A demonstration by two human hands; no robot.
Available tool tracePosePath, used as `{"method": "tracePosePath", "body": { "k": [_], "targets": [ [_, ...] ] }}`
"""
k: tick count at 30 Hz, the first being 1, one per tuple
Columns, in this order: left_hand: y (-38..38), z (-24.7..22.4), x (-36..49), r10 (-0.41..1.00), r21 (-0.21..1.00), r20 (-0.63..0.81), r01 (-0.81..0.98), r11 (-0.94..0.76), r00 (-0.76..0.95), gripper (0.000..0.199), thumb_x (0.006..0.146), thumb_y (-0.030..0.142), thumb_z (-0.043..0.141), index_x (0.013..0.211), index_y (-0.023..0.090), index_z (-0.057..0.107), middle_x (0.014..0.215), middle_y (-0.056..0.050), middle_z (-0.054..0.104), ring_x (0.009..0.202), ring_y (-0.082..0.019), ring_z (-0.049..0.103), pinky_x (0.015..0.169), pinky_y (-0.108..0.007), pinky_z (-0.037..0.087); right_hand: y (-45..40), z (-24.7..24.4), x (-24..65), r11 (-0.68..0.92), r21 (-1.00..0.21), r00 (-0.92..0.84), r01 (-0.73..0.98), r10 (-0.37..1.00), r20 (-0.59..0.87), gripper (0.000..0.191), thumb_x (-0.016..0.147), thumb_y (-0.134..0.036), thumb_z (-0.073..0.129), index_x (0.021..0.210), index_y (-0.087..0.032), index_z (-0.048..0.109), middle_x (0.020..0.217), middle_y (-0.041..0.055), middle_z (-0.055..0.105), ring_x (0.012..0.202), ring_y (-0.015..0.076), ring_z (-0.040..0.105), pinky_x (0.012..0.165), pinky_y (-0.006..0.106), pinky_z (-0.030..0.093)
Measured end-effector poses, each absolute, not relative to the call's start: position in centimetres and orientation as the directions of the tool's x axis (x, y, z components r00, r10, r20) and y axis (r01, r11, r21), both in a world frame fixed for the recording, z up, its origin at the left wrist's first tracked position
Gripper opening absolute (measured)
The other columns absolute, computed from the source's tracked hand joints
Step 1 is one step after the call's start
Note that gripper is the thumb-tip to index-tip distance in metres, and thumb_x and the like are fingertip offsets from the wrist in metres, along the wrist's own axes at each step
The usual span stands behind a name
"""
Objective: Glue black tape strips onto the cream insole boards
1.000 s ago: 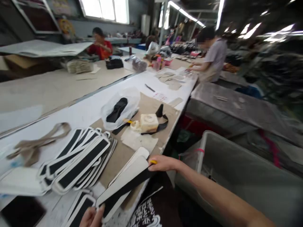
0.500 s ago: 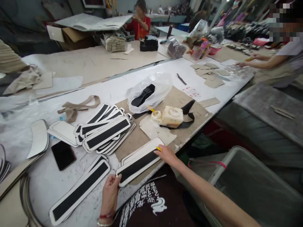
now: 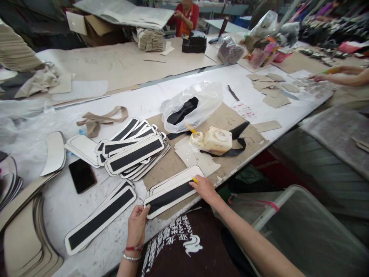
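Note:
A long white panel with a black strip (image 3: 170, 197) along its middle lies near the table's front edge, partly over several plain white panels (image 3: 184, 173). My left hand (image 3: 137, 221) pinches its left end, thumb on top at the strip's end. At the right end my right hand (image 3: 204, 188) is closed, fingertips on the strip, with a small yellow tool (image 3: 195, 179) poking out; most of that tool is hidden. Left of them lie more strip-covered panels (image 3: 100, 219), and behind is a heaped pile of such panels (image 3: 137, 154).
A stained cream plastic container (image 3: 217, 140) with a yellow-handled stick stands on brown board, beside a clear plastic bag (image 3: 198, 104) with black pieces. A phone (image 3: 82, 176) and curved panels (image 3: 24, 238) lie left. Co-workers are at the back and at right.
The view has shifted, so the table appears further right and slightly higher. Both hands stay at the panel's ends. The strip's left part looks more creased near my left thumb.

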State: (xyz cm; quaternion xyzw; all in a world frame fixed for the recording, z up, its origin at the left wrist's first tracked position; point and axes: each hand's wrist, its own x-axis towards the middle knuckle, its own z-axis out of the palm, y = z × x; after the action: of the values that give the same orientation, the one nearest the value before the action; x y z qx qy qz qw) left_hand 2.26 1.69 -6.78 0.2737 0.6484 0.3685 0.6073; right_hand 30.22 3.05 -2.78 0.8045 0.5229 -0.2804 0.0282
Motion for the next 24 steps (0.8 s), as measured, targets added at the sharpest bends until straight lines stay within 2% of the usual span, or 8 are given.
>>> {"method": "tracePosePath", "body": {
  "k": [11,24],
  "targets": [
    [1.9,-6.6,2.4,0.79,0.799,-0.601,-0.092,0.594,-0.122,0.041,0.06,0.042,0.072,0.061,0.018,0.039,0.054,0.009,0.034,0.05,-0.007,0.031,0.048,-0.02,0.026,3.3,-3.3,30.1,-0.438,-0.234,0.283,0.868,0.824,-0.49,0.021,0.084,-0.037,0.05,0.088,-0.017,0.056,0.083,0.0083,0.063,0.08,0.0199,0.058,0.062,0.026,0.03],
    [2.1,-6.4,1.9,0.776,0.779,-0.626,-0.114,0.617,-0.077,0.042,0.058,0.043,0.072,0.059,0.018,0.039,0.053,0.008,0.037,0.049,-0.007,0.034,0.048,-0.02,0.025,3.3,-4.5,30.3,-0.402,-0.221,0.258,0.889,0.837,-0.483,0.021,0.086,-0.036,0.047,0.086,-0.016,0.055,0.081,0.0084,0.063,0.076,0.0192,0.057,0.062,0.026,0.029]
  ]
}}
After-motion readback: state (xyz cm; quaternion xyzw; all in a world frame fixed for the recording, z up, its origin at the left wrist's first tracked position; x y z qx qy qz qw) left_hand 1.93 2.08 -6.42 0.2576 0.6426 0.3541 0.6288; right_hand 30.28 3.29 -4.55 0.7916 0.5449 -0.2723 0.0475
